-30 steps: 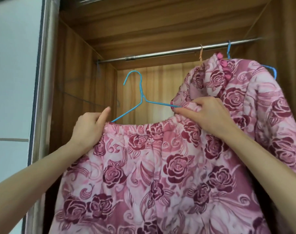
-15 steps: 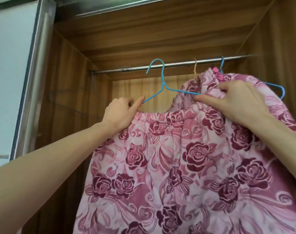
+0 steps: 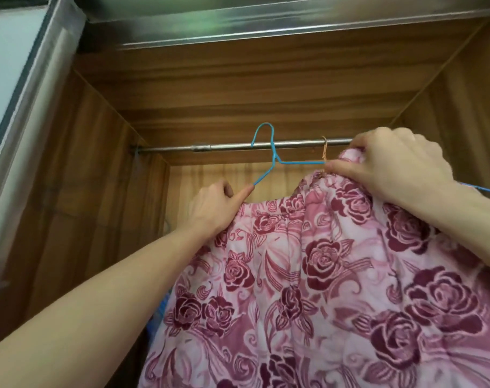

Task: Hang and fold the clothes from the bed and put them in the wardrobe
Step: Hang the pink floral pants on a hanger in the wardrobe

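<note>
Head: hanger (image 3: 269,152) hook seemingly over rail (image 3: 232,147).

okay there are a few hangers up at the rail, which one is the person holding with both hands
The blue hanger with its hook at the rail, carrying the rose-print garment. The orange hanger beside it and the blue one at far right go unheld.

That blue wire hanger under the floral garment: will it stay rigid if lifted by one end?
Probably not. The blue hanger is thin wire, so it likely flexes. The floral garment looks thick and quilted, likely heavy enough to tilt it. Both hands grip its ends.
</note>
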A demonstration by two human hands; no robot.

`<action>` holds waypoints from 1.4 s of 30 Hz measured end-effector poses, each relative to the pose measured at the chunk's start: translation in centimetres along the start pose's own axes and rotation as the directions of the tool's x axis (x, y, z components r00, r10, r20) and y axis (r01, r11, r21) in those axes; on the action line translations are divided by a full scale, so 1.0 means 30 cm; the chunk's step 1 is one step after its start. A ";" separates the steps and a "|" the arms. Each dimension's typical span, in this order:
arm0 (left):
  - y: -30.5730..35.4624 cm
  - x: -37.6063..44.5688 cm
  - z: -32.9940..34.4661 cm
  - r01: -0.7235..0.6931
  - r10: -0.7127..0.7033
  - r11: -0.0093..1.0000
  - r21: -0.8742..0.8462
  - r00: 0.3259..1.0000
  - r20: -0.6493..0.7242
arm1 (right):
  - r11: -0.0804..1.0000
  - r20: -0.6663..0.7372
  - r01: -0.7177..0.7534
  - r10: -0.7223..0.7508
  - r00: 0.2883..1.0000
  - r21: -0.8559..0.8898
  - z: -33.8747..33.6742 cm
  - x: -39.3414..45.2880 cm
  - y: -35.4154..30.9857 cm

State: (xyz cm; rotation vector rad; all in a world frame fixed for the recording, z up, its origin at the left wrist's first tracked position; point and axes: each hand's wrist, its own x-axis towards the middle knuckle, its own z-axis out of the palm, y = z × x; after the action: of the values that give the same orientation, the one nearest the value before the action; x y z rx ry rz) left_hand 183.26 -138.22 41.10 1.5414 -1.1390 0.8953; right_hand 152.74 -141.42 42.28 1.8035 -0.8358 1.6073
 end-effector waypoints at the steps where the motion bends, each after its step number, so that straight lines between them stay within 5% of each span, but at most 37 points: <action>1: 0.001 0.018 0.023 0.043 -0.041 0.997 -0.064 0.999 0.020 | 0.999 -0.010 -0.008 0.008 1.000 -0.033 -0.004 0.017 -0.007; 9: 0.075 0.044 0.188 0.130 -0.039 0.932 -0.339 0.964 0.263 | 0.973 -0.069 -0.039 0.024 0.997 -0.229 0.004 0.145 -0.053; 18: 0.111 0.044 0.321 0.218 -0.005 0.863 -0.455 0.906 0.424 | 0.958 -0.049 -0.047 0.034 0.998 -0.283 0.120 0.175 -0.127; 34: 0.099 0.189 0.525 0.149 0.128 0.796 -0.587 0.906 0.403 | 0.898 -0.033 -0.018 0.004 0.999 -0.439 0.230 0.241 -0.148; 42: 0.110 0.219 0.644 0.109 0.120 0.696 -0.710 0.957 0.265 | 0.863 -0.009 -0.007 0.003 1.000 -0.505 0.255 0.233 -0.160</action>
State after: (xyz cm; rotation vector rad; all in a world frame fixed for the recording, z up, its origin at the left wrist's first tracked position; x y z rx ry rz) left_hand 182.14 -158.73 43.35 1.0064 -1.4793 0.1386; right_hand 161.82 -144.76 48.34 1.4150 -1.1356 1.2397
